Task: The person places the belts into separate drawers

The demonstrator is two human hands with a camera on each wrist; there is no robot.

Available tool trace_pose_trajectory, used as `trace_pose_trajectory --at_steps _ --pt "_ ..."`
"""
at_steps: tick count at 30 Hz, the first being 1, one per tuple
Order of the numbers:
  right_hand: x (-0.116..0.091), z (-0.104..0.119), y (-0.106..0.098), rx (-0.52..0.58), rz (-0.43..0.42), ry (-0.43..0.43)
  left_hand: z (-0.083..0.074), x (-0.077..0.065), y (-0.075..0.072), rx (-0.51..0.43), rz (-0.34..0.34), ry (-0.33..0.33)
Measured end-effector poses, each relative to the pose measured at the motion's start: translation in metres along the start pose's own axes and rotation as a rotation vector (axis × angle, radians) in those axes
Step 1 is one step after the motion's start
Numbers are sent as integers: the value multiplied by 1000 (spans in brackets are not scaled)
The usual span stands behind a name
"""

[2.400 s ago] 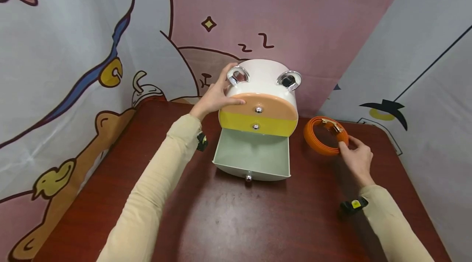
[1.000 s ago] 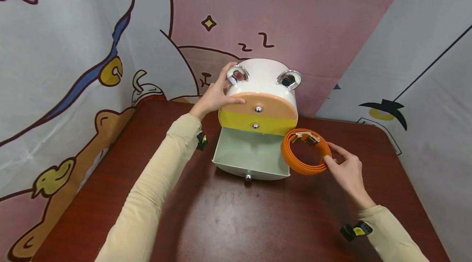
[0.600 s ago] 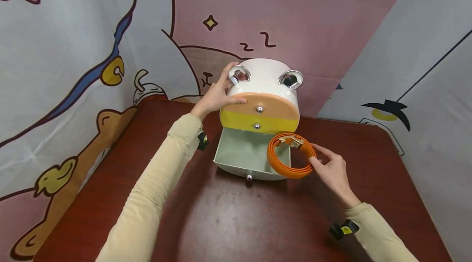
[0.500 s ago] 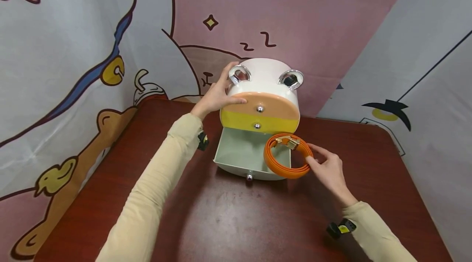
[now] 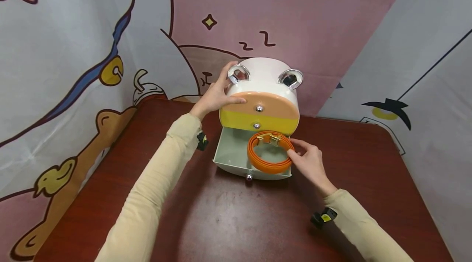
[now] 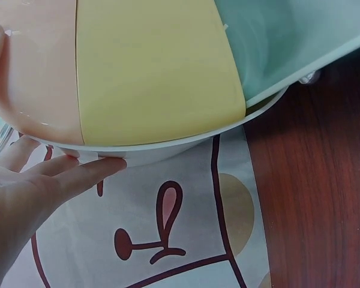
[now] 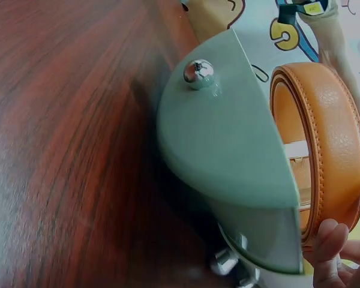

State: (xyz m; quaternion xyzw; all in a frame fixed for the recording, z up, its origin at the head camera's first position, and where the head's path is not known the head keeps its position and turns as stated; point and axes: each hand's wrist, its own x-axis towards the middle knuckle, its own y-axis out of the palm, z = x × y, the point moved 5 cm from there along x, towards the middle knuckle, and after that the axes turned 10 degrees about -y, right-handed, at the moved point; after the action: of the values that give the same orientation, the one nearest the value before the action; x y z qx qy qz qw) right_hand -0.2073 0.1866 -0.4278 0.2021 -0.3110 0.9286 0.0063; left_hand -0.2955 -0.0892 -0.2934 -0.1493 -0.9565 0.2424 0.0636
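In the head view, a white mini drawer cabinet [image 5: 263, 69] with silver ring ears stands on the table, its green bottom drawer [image 5: 230, 149] pulled out. My left hand [image 5: 217, 96] steadies the cabinet by its left side, thumb on the orange top drawer front [image 5: 276, 104]; the left wrist view shows the fingers [image 6: 87, 174] against the white side. A coiled orange belt [image 5: 271, 168] with a gold buckle is pinched at its right edge by my right hand [image 5: 309, 163]. From the right wrist view, the belt [image 7: 333, 132] hangs over the drawer's opening, behind its front panel [image 7: 228, 132].
A yellow middle drawer front [image 5: 236, 120] sits above the pulled-out drawer. Silver knobs stick out from the fronts. The reddish-brown table [image 5: 221, 221] meets a cartoon-printed cloth [image 5: 295, 16] behind the cabinet and along both sides.
My right hand has lifted the belt from the table right of the cabinet and carried it left, over the drawer. The left hand and the cabinet have stayed in place.
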Motion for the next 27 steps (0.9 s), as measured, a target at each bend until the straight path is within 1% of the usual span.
trace_pose_trajectory --at_steps 6,10,18,24,27 --pt "5 5 15 3 27 -43 2 1 1 -3 0 11" --pt "9 9 22 -13 47 -53 2 1 0 6 -6 10" --pt "16 13 34 -18 45 -23 3 1 0 -4 5 7" --pt "20 13 46 -96 50 -31 6 4 0 -7 1 10" --pt "20 15 50 -144 44 -72 19 13 1 -11 -7 12"
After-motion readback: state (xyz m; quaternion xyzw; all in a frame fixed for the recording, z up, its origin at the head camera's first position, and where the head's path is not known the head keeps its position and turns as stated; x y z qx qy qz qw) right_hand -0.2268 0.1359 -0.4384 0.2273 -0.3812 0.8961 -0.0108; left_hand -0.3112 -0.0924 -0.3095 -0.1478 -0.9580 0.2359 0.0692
